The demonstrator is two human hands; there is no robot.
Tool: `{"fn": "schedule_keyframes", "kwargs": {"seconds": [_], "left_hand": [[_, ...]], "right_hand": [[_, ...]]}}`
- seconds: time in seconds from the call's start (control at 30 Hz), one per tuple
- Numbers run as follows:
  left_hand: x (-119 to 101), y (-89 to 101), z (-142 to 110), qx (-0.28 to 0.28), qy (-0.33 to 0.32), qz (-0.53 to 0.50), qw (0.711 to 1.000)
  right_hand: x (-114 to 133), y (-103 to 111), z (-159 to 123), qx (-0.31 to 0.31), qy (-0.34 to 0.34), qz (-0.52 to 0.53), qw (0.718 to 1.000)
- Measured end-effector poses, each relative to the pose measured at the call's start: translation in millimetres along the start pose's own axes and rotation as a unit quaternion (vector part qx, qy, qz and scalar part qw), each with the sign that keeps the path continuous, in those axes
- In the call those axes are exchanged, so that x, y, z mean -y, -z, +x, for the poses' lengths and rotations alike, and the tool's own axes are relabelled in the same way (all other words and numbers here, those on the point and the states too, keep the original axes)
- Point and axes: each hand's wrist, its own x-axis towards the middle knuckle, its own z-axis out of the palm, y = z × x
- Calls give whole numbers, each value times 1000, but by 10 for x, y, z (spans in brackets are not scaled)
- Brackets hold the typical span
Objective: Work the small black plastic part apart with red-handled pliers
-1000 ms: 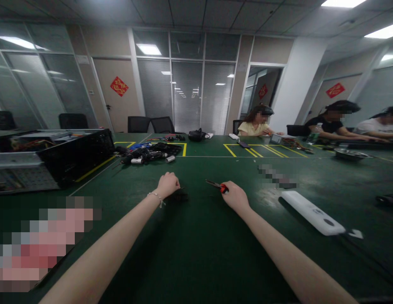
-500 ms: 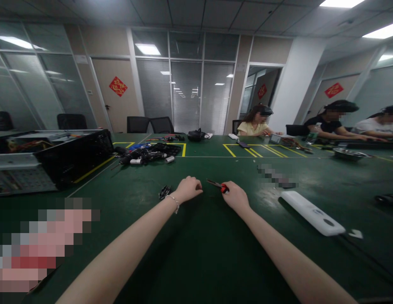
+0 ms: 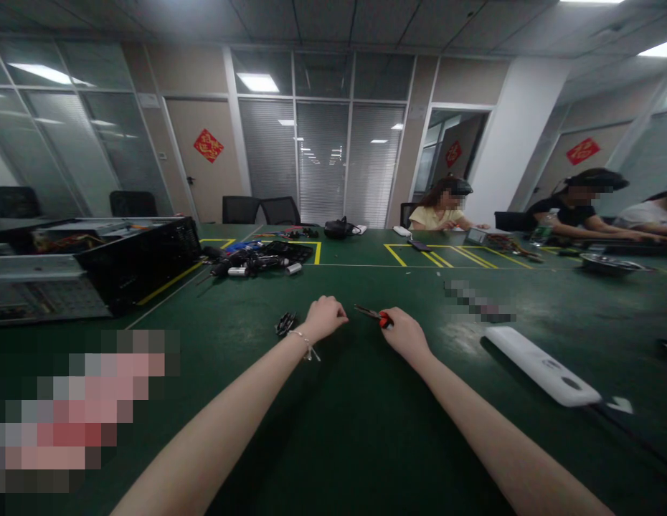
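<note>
My right hand (image 3: 407, 334) is wrapped round the red handles of a pair of pliers (image 3: 374, 314), whose slim dark jaws point left. Facing the tip of the jaws, my left hand (image 3: 325, 319) has its thumb and fingers pressed together in a pinch. Whatever is in that pinch is too small or hidden to make out. A small gap separates the jaws from my left fingertips. Beside my left wrist, on the green table (image 3: 333, 430), lies a small dark bundle of parts (image 3: 285, 324).
A computer case (image 3: 140, 265) stands open at the left. Behind my hands is a pile of cables and parts (image 3: 258, 259). A white power strip (image 3: 543, 367) lies right of my right arm. Co-workers sit at the far right, one in a yellow top (image 3: 435, 218).
My left thumb and fingers have drawn closer together at the tips. The pliers stay in my right hand. The whole scene sits slightly further right in view.
</note>
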Motion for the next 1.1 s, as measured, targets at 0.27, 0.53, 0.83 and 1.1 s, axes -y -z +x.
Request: {"fn": "schedule_keyframes", "kwargs": {"seconds": [0.27, 0.53, 0.83, 1.1], "left_hand": [[670, 163, -173, -9, 95, 42, 995], [632, 254, -385, -48, 69, 27, 996], [508, 188, -802, -32, -19, 8, 999], [506, 173, -756, -11, -1, -12, 1000]], "right_hand": [[22, -7, -1, 34, 45, 31, 998], [101, 47, -29, 52, 82, 7, 995], [102, 36, -22, 66, 89, -4, 994], [130, 58, -22, 66, 102, -28, 992]]}}
